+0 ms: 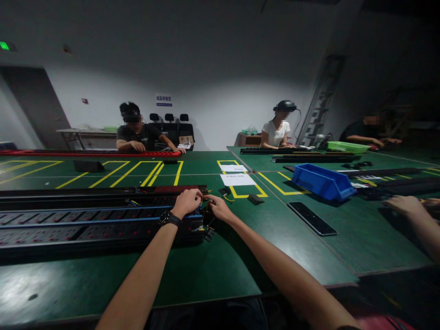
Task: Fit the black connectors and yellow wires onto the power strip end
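Long black power strips (99,231) with rows of sockets and small red parts lie side by side on the left of the green table. My left hand (187,201), with a watch on the wrist, rests at their right end, fingers curled over the end of a strip. Its fingertips meet those of my right hand (220,208), which are bent close together by thin wires at that end. What lies between the fingertips is too small to make out. A small black end piece (209,234) is just below, near the strip ends.
A blue bin (321,183) and a phone (312,219) lie to the right. Paper sheets (237,179) and a black piece (255,199) are ahead. A co-worker's hand (405,206) is at far right; several people sit across the table (199,162).
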The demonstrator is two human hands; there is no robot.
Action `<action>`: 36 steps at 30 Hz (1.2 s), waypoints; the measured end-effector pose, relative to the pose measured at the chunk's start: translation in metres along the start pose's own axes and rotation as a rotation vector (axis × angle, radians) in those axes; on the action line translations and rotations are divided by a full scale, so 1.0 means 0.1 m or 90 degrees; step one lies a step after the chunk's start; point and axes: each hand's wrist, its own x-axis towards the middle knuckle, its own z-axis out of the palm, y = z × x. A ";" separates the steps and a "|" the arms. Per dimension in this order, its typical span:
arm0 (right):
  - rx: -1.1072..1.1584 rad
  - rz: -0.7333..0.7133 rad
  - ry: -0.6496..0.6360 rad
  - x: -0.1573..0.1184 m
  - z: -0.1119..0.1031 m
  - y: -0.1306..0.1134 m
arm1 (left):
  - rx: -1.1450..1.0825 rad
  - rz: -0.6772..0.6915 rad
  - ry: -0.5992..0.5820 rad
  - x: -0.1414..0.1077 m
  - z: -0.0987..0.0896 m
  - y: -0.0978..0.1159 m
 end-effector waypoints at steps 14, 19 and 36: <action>0.011 -0.033 -0.017 0.02 0.01 0.09 | 0.026 -0.030 0.020 0.02 0.05 0.08; 0.023 -0.017 -0.014 0.03 0.03 0.11 | 0.048 -0.030 0.007 0.01 0.02 0.11; 0.044 0.049 0.083 0.02 0.08 0.14 | 0.096 -0.034 0.015 -0.02 0.02 0.13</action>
